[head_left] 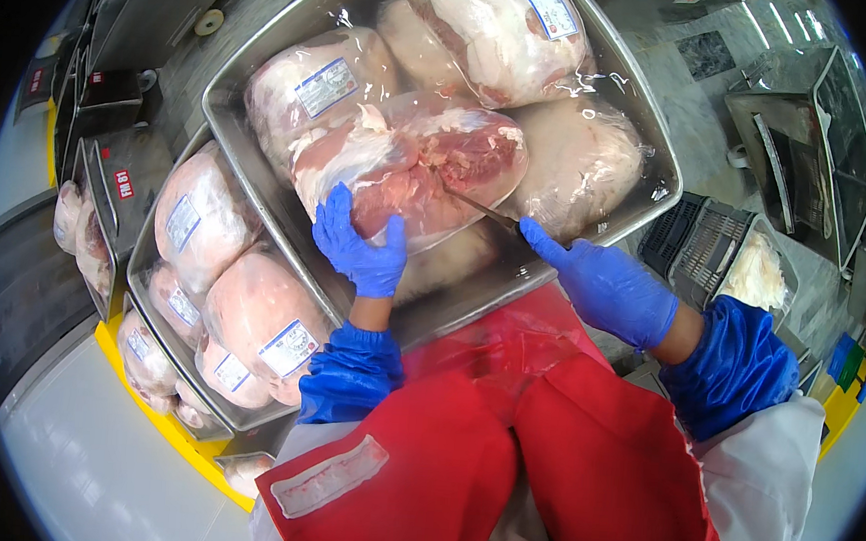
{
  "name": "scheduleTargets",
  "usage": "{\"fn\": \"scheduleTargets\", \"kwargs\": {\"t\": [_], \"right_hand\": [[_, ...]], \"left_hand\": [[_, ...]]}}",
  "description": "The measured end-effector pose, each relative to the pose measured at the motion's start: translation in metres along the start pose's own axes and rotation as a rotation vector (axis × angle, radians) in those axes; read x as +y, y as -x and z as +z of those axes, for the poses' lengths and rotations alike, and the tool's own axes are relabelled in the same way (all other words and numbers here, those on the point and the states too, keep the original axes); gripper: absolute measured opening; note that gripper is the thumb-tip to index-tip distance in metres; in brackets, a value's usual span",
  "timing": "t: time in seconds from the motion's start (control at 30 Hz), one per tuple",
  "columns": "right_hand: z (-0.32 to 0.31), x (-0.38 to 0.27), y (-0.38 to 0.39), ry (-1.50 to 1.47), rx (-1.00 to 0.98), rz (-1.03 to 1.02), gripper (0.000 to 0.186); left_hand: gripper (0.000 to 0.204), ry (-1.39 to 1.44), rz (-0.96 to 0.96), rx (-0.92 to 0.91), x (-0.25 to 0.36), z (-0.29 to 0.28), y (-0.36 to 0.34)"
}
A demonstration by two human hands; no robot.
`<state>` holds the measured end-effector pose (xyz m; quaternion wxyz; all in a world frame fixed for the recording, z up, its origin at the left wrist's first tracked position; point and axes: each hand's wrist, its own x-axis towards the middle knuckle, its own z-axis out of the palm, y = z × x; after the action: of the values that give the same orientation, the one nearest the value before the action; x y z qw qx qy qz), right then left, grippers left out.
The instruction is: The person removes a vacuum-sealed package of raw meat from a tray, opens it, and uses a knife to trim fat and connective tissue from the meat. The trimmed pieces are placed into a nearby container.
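A large cut of raw meat [474,159], its red cut face turned up, lies on top of wrapped pieces in a deep metal tub [667,176]. My left hand [360,251], in a blue glove, rests on the near left end of this meat with fingers spread. In my right hand [615,287], also gloved in blue, is a knife [481,207]. Its thin blade points to the left and its tip meets the red cut face. The index finger stretches forward along the handle, most of which the hand hides.
Plastic-wrapped meat pieces [507,37] with labels surround the cut in the tub. To the left, a second metal tub [142,253] holds more wrapped pieces. Grey plastic crates [702,242] stand at the right, one with pale scraps, near a metal cart [808,145].
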<state>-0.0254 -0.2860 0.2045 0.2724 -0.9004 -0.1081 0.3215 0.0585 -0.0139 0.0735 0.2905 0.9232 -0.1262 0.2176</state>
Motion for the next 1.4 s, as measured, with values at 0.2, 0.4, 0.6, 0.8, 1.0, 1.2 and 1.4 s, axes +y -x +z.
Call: {"fn": "scheduleTargets", "kwargs": {"t": [0.2, 0.4, 0.6, 0.8, 1.0, 1.2, 1.4], "right_hand": [[0.071, 0.013, -0.019, 0.057, 0.175, -0.036, 0.074], [0.126, 0.023, -0.040, -0.011, 0.365, -0.012, 0.071], [0.084, -0.002, -0.012, -0.481, 0.228, 0.041, 0.066], [-0.008, 0.019, -0.005, -0.778, -0.148, 0.123, 0.067], [0.066, 0.001, -0.001, -0.946, 0.117, 0.096, 0.068], [0.135, -0.015, -0.023, -0.951, 0.402, -0.018, 0.069], [0.102, -0.003, -0.004, -0.879, 0.353, -0.048, 0.067]], "left_hand": [[0.069, 0.056, -0.020, 0.023, 0.006, 0.001, 0.002], [0.068, 0.005, 0.005, 0.033, 0.001, 0.001, 0.006], [0.066, 0.090, -0.023, 0.084, 0.001, 0.007, 0.001], [0.065, 0.022, 0.001, 0.097, 0.004, 0.004, 0.004], [0.064, -0.007, 0.000, 0.056, 0.013, 0.006, 0.002], [0.064, 0.016, -0.020, 0.031, 0.006, 0.002, 0.006], [0.063, 0.039, -0.026, 0.021, 0.004, 0.005, 0.002]]}}
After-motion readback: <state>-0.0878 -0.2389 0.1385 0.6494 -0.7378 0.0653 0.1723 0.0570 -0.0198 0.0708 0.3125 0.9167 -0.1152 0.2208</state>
